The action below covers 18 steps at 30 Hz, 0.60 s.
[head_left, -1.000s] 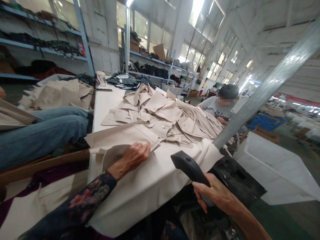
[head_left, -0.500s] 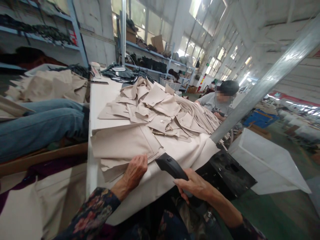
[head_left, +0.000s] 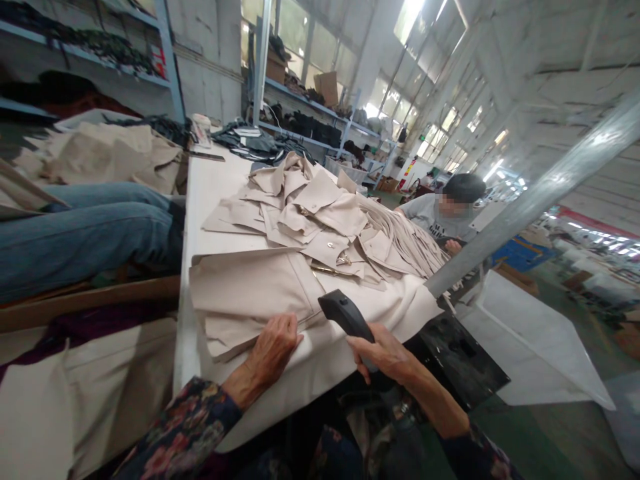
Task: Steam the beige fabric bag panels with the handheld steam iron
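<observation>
Black tool (head_left: 346, 312) now nearer beige fabric (head_left: 250, 283).
My right hand (head_left: 386, 350) clasps it; my left hand (head_left: 274, 345) touches the fabric, grip unclear.

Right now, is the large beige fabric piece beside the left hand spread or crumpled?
Spread: the beige fabric piece lies mostly flat, slightly creased, the left hand at its near edge.

Smooth, matt, leather-like beige rectangular panels (head_left: 250, 283); curved black plastic-looking tool (head_left: 347, 315).
Small gold-coloured metal fittings (head_left: 331, 270) gleam among matt, creased beige pieces (head_left: 317, 192); the slanting grey pole (head_left: 540, 189) is metal with glossy streaks; the angular white bin (head_left: 533, 337) looks like smooth, translucent plastic; the flat black plate (head_left: 457, 357) shines in patches; the dark floral sleeve (head_left: 185, 423) is matt cloth.
</observation>
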Each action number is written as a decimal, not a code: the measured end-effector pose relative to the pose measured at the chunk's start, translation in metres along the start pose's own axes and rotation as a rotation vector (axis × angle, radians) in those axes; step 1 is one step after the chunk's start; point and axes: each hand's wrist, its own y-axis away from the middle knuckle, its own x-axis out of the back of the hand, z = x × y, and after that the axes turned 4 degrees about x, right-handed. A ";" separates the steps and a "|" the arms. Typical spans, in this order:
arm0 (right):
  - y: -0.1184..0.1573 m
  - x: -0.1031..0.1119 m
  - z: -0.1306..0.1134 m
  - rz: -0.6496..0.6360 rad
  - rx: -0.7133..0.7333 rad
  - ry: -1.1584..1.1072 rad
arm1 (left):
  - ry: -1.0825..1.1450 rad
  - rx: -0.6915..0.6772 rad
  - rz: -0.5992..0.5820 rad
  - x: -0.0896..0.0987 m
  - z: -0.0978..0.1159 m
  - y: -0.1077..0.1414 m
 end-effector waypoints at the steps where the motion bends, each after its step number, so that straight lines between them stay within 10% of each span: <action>1: 0.004 0.003 0.000 -0.007 0.016 0.007 | 0.001 0.006 -0.007 0.001 0.001 0.000; 12: -0.017 -0.017 0.018 -0.101 -0.078 -0.002 | 0.027 0.017 -0.021 -0.003 -0.003 -0.002; 18: -0.016 0.011 0.000 0.049 0.029 -0.051 | 0.019 0.027 -0.096 0.002 0.001 0.000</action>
